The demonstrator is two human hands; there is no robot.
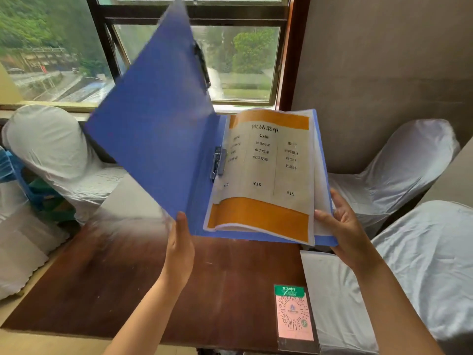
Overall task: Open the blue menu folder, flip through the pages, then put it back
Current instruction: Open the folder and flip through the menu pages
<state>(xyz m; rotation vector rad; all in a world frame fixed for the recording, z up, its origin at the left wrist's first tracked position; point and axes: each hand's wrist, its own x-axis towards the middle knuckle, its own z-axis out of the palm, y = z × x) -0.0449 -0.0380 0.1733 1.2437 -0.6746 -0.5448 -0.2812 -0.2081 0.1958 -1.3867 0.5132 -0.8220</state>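
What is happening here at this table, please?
A person holds an open blue plastic menu folder above the dark brown wooden table. The left hand lifts the front cover by its lower edge, while the right hand supports the back cover and the pages. An orange-and-cream drinks menu page is showing. A pink QR code card lies on the table.

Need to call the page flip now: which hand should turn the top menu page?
Right. The right hand already sits at the loose page edges of the blue menu folder; the left hand is propping the raised cover.
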